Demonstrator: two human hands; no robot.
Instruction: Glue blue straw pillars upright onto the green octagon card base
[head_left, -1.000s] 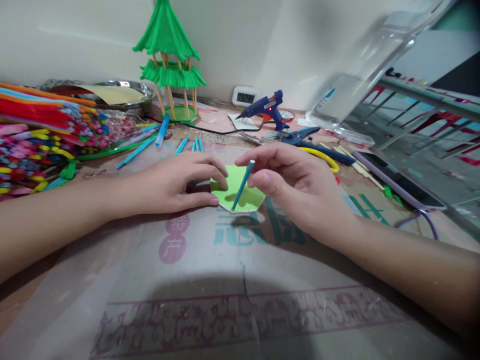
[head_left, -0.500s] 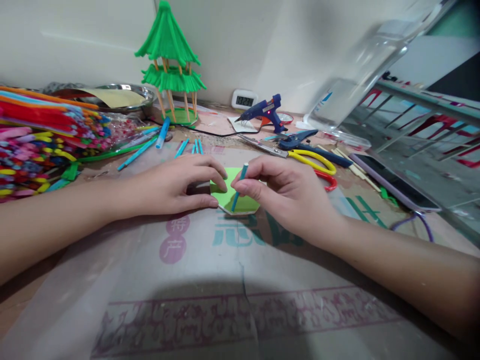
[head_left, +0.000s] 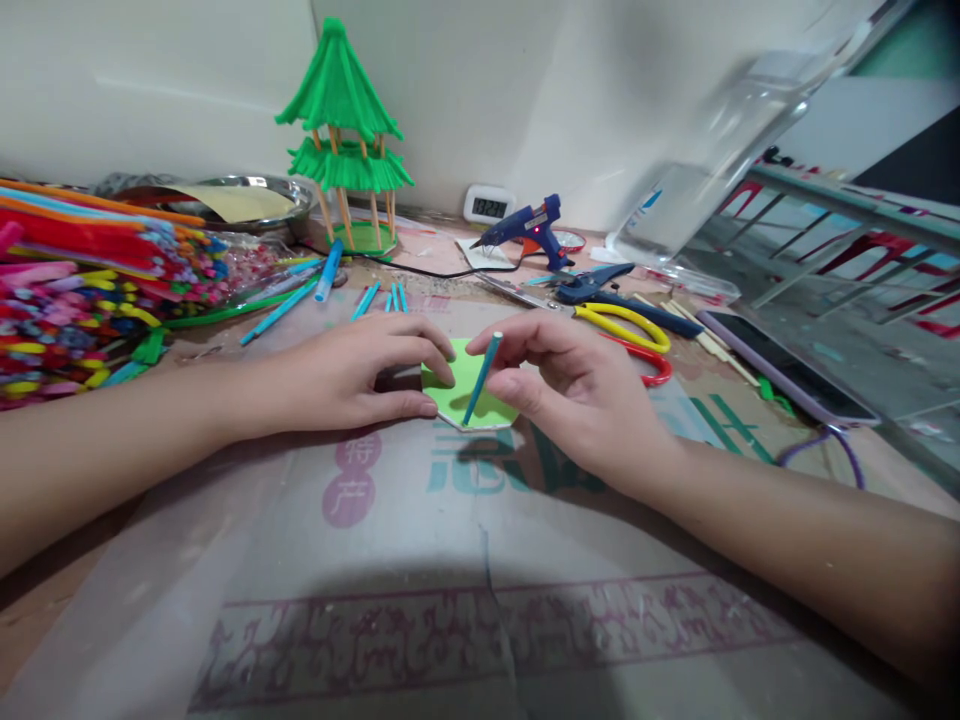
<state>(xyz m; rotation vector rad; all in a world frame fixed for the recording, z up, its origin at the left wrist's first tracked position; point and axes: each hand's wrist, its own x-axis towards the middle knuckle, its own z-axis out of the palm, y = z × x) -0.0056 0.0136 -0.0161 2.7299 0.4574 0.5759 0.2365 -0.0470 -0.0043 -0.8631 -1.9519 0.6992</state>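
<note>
A small light-green board (head_left: pixel 457 400) with angled corners lies on the printed plastic-covered surface. My left hand (head_left: pixel 390 365) steadies it, fingertips on its top and thumb against its left edge. One thin blue stick (head_left: pixel 480 385) stands on the board near the front edge, its top leaning right. My right hand (head_left: pixel 566 385) is around the stick's upper part with thumb and forefinger apart, not pinching it. Whether the thumb still brushes the stick I cannot tell.
A green-roofed model pavilion (head_left: pixel 341 140) stands behind. Colourful pipe cleaners (head_left: pixel 82 280) heap at left, with loose blue sticks (head_left: pixel 367 298) nearby. A blue glue gun (head_left: pixel 525 230), pliers (head_left: pixel 596 285), scissors (head_left: pixel 626 325) and a phone (head_left: pixel 787 365) lie behind and right.
My right thumb and forefinger have parted from their pinch on the blue stick. The stick's top leans slightly further right. My left hand stays on the board.
</note>
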